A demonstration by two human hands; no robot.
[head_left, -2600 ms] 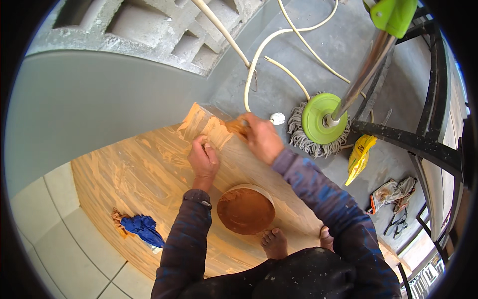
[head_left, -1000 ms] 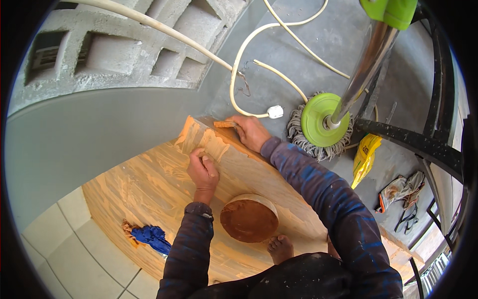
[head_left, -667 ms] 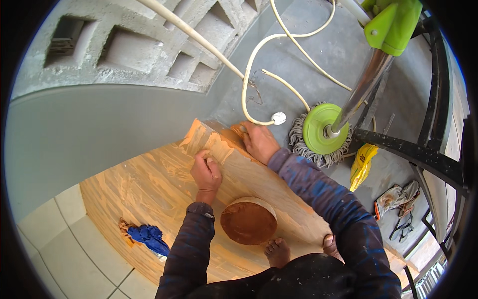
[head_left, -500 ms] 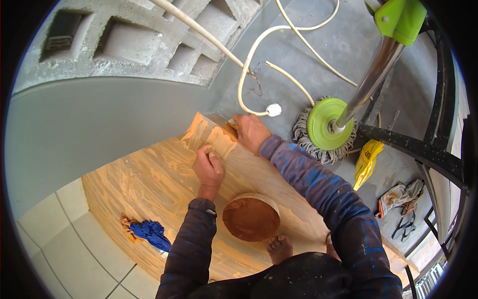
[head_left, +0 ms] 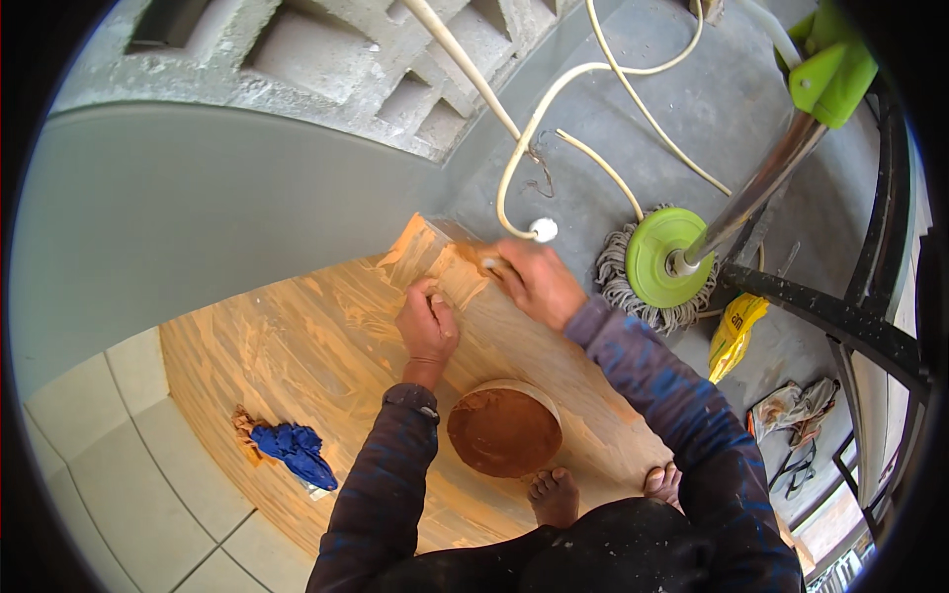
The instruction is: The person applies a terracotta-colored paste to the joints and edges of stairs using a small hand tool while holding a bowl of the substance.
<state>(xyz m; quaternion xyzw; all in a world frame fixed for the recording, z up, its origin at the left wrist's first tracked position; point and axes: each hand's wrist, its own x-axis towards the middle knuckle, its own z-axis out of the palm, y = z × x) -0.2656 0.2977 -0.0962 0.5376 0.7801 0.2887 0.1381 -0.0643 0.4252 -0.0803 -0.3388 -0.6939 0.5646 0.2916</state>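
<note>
My left hand [head_left: 428, 321] is closed in a fist, low over a wooden surface [head_left: 326, 346] streaked with orange filler. Whatever it holds is hidden by its fingers. Beside it, toward the wall, lies a thick patch of orange filler [head_left: 458, 274]. At the far edge of the wood, my right hand [head_left: 542, 284] is closed on a putty knife, mostly hidden, with orange filler at its fingertips. A round tub [head_left: 504, 427] of reddish-brown paste stands between my forearms, just in front of my bare feet [head_left: 554, 496].
A blue cloth [head_left: 295, 452] lies on the wood at left, near pale tiles [head_left: 138, 474]. A grey wall [head_left: 227, 208] curves behind. Beyond my right hand are a cream cable [head_left: 554, 89], a green mop [head_left: 672, 257], a yellow packet [head_left: 733, 336] and a black metal frame [head_left: 820, 306].
My right hand has drawn back from the far edge, rightward and slightly nearer me. The view has shifted a little. My left hand stays closed beside the filler patch.
</note>
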